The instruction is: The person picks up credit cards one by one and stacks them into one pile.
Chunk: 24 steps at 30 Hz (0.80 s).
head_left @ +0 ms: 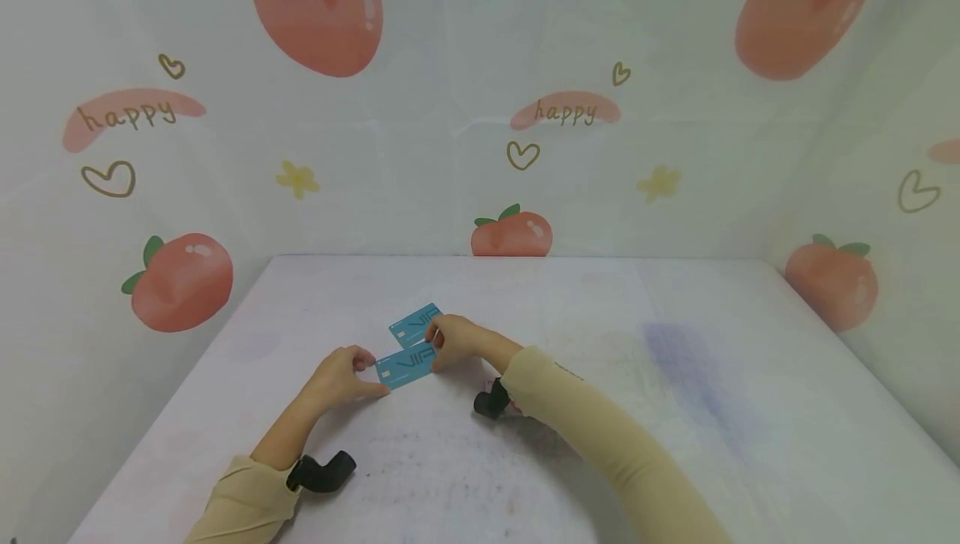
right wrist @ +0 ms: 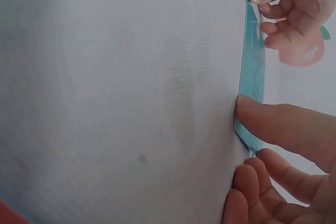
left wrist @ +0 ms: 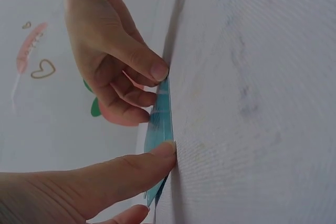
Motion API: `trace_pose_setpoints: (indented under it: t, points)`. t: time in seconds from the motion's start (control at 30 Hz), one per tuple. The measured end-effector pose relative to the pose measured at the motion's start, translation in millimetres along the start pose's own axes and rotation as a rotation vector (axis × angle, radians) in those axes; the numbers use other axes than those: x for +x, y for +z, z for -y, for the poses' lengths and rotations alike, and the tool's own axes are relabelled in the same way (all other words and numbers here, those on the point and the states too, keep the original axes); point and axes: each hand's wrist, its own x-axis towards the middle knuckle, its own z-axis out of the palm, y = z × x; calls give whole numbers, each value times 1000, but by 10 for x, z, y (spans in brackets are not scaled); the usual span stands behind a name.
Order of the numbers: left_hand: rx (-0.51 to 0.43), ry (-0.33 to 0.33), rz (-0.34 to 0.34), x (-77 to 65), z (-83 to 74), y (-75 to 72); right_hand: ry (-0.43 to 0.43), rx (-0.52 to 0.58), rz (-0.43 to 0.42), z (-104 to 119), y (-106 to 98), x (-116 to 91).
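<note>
Two blue cards marked VIP lie near the middle of the table, one partly overlapping the other in the head view. The near card (head_left: 397,369) slants slightly, with its chip at the left end. My left hand (head_left: 341,376) holds that end, thumb at the lower corner and fingers at the upper one. At the opposite end my right hand (head_left: 459,339) pinches the near card between thumb and fingers. The far card (head_left: 411,327) shows behind it, its right part hidden by the right fingers. Both wrist views catch the card edge-on, low over the table (left wrist: 252,77).
A black wrist-camera mount (head_left: 322,473) sticks out beside the left sleeve, and another black mount (head_left: 491,401) sits under the right forearm. A white backdrop (head_left: 442,169) printed with fruit and hearts encloses the table's back and sides. A purplish stain (head_left: 686,369) marks the right side.
</note>
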Motion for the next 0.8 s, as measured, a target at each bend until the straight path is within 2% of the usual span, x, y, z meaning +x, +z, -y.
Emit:
trace_pose_setpoints:
  t: [0.37, 0.57, 0.8]
  points:
    - [-37, -43, 6, 5, -29, 12, -7, 34, -2, 26, -5, -39]
    - [-32, -43, 8, 3, -41, 4, -36, 34, -24, 26, -3, -53]
    - [-30, -60, 12, -15, -66, 7, -25, 34, -32, 39, -1, -72]
